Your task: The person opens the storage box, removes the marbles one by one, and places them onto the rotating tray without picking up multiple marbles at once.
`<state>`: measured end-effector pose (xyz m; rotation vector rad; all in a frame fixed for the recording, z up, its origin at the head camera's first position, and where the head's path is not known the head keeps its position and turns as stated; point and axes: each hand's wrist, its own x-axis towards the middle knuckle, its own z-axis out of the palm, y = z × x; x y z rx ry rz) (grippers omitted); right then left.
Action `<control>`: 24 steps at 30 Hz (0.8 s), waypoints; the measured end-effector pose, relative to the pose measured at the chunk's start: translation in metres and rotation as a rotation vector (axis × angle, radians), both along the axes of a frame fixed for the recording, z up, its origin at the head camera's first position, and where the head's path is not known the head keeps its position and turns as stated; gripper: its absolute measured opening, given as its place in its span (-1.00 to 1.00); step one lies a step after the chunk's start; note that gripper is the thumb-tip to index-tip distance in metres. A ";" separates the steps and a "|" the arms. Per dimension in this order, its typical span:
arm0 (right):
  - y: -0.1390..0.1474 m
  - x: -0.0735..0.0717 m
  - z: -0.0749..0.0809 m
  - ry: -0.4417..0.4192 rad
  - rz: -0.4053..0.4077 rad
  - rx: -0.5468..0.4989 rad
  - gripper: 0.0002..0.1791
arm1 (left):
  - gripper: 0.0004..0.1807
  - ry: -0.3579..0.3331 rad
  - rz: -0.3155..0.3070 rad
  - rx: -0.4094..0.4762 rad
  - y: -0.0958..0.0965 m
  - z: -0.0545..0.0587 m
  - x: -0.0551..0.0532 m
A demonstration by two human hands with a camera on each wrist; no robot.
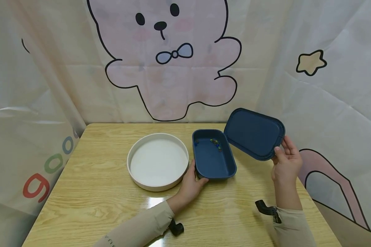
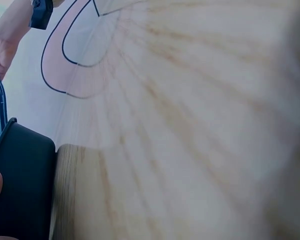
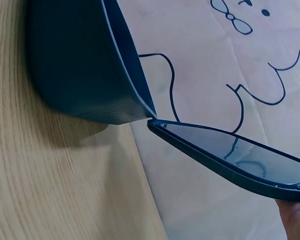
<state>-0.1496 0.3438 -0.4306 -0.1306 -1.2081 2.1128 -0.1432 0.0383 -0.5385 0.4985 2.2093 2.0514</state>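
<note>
A dark blue box point(image 1: 214, 154) with rounded corners stands uncovered on the table. Small blue, green and yellowish bead-like pieces point(image 1: 216, 143) lie inside it, mostly toward the far end. My left hand point(image 1: 190, 183) holds the box at its near left corner, fingers along the left side and thumb at the near side. In the right hand point(image 1: 287, 164) is the matching blue lid point(image 1: 255, 133), pinched by its right edge between thumb and fingers. The lid hangs tilted above the table, right of the box, its left end close to the box's far right corner.
A round white tray point(image 1: 157, 161) with a low rim sits left of the box, close to my left hand. All stands on a wood-grain table point(image 1: 89, 185). A cloth with a printed bear point(image 1: 173, 82) hangs behind the table, with more cloth at both sides.
</note>
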 end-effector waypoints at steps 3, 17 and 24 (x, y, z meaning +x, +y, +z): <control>0.005 0.001 -0.002 -0.043 -0.029 -0.045 -0.42 | 0.06 -0.010 -0.001 0.000 0.000 0.000 0.000; 0.027 0.002 -0.018 -0.196 -0.055 -0.258 -0.35 | 0.12 -0.060 0.012 -0.011 0.001 0.003 0.000; 0.043 -0.003 -0.034 -0.259 0.003 -0.465 -0.27 | 0.13 -0.073 -0.001 0.016 0.000 0.006 0.002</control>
